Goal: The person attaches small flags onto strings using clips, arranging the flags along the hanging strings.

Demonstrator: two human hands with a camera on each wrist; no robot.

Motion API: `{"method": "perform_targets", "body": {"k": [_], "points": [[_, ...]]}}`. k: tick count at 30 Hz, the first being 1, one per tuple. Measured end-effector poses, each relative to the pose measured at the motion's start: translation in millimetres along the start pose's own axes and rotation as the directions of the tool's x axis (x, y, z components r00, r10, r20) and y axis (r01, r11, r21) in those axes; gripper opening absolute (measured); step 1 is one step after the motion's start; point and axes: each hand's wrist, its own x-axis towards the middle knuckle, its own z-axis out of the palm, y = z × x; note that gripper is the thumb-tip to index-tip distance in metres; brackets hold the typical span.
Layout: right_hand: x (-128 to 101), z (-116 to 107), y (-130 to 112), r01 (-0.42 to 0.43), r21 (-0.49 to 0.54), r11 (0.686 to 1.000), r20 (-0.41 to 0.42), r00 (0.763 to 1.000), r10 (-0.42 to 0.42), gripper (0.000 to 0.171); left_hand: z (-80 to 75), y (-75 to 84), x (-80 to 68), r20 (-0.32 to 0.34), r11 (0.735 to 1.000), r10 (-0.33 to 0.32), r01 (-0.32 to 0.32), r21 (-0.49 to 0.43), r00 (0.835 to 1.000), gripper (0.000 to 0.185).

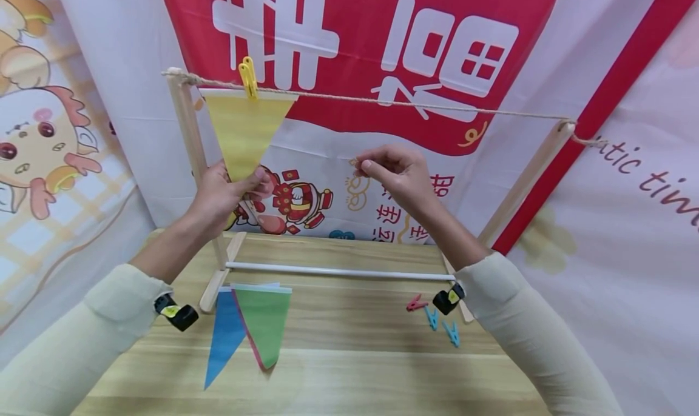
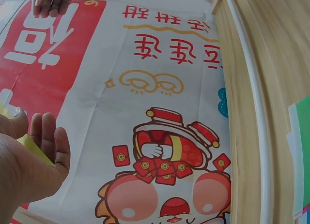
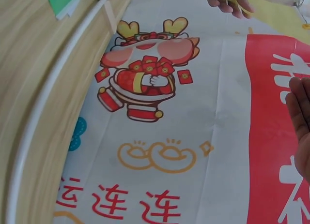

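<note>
A yellow pennant flag [image 1: 243,131] hangs from a rope [image 1: 437,107], held there by a yellow clothespin [image 1: 248,76]. My left hand [image 1: 248,179] pinches the flag's lower tip between thumb and fingers; the left wrist view shows the yellow paper [image 2: 38,150] against those fingers. My right hand [image 1: 364,166] is raised a little below the rope's middle, with its fingers curled, thumb against index finger, and nothing seen in it. Only its edge [image 3: 300,122] shows in the right wrist view.
The rope runs between two wooden posts [image 1: 188,131] [image 1: 530,179] joined by a white rod [image 1: 338,272]. On the wooden table [image 1: 355,367] lie stacked green [image 1: 264,325], blue [image 1: 224,337] and red flags. A red clothespin [image 1: 416,304] and two blue ones [image 1: 432,318] lie at the right. A printed banner [image 1: 355,40] hangs behind.
</note>
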Motion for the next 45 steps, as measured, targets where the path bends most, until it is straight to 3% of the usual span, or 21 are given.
{"method": "perform_targets", "body": {"k": [9,28,45], "points": [[-16.7,-11.8,12.4,-0.043,-0.034,0.998,-0.005,0.999,0.043,0.019,-1.3,-7.3,-0.6,-0.023,0.994,-0.043,0.045,0.095,0.999,0.032],[-36.0,-24.6,29.9,-0.104,-0.065,0.992,-0.007,0.995,0.104,0.017,-3.3,-12.1,-0.8,-0.004,0.996,-0.029,0.029,0.085,1.000,0.025],[-57.9,-34.7,42.9,-0.196,-0.110,0.974,-0.011,0.981,0.196,0.019,-8.4,-20.4,-3.1,-0.016,0.980,-0.061,0.063,0.191,0.998,0.029]]}}
